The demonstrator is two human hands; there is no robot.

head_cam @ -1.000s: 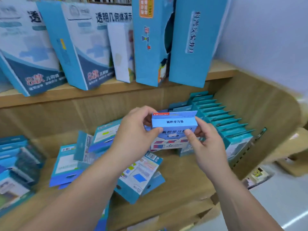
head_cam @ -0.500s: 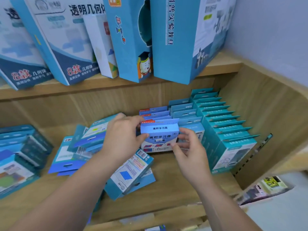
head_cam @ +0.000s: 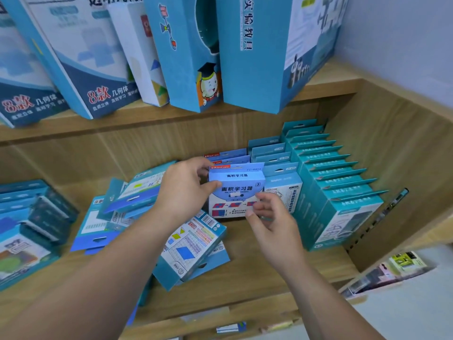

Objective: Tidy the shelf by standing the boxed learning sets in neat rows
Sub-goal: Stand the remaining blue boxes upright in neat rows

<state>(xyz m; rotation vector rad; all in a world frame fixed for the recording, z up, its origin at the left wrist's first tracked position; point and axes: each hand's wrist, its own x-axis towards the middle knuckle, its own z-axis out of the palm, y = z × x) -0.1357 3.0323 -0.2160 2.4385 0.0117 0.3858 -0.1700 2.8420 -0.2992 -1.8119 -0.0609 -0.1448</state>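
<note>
Head view shows me a wooden shelf [head_cam: 245,273] by a pale wall [head_cam: 404,45], my left hand [head_cam: 183,190] pinching an upright blue-and-white box [head_cam: 235,190], right hand [head_cam: 274,224] loosely spread beside it.

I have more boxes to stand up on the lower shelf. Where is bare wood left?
Bare shelf board runs along the front edge, before the standing rows and right of the toppled pile. A smaller strip lies left of that pile, beside the teal stack. Middle and right rear are crowded.
</note>
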